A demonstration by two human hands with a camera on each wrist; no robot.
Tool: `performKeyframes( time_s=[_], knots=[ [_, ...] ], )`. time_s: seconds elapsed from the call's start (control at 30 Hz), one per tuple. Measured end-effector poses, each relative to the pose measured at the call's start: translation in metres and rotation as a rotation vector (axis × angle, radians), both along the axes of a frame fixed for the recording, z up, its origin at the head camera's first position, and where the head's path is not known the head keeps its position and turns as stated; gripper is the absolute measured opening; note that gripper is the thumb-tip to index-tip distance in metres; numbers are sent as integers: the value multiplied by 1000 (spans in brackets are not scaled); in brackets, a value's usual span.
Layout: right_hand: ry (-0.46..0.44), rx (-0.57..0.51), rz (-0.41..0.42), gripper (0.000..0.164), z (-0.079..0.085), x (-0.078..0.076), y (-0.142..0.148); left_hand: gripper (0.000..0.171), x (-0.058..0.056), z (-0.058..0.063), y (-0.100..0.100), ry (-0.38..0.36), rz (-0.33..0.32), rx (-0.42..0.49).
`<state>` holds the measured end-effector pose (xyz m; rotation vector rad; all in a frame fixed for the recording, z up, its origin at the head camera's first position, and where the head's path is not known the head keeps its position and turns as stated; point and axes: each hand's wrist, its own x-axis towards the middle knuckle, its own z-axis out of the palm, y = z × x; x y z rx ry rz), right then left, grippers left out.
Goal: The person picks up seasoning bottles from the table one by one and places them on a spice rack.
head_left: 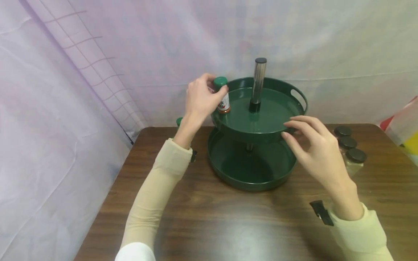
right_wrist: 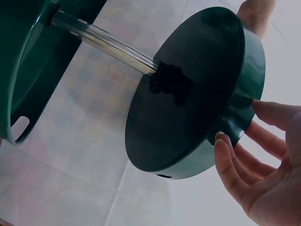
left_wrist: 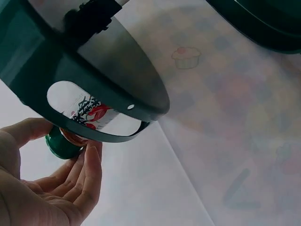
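Observation:
My left hand (head_left: pixel 201 95) holds a small spice bottle (head_left: pixel 224 105) with a green cap between thumb and fingers. The bottle is about upright, just inside the left rim of the upper tier of a dark green two-tier tray (head_left: pixel 271 125). Through the rim's handle slot, the left wrist view shows its white label (left_wrist: pixel 96 113) with a red pepper picture. My right hand (head_left: pixel 315 150) pinches the front right rim of the upper tier lightly, thumb on the outer wall. In the right wrist view, its fingers (right_wrist: pixel 230 162) lie around that wall from below.
Three jars with black lids (head_left: pixel 356 156) stand on the wooden table (head_left: pixel 196 224) right of the tray. Behind my left wrist a second green cap (head_left: pixel 179 121) peeks out. A metal post (head_left: pixel 259 79) rises from the upper tier. The lower tier (head_left: pixel 251 175) sits on the table.

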<state>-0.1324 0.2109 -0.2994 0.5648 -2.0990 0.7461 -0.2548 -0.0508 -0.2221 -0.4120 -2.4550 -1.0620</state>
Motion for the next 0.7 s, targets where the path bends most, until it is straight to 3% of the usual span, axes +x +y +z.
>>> performKeyframes(
  time_s=[0.33,0.43,0.53,0.7],
  knots=[
    [5,-2,11,31,1,1,-2,45,-1,-1,-4,-46,-37,-24],
    [3,-4,14,31,1,1,-2,53,3,1,-6,-44,-18,-47],
    [2,-5,13,30,2,1,-2,52,8,2,-7,-3,8,-55],
    [-7,3,6,31,2,0,-1,33,14,3,-9,103,22,-29]
  ],
)
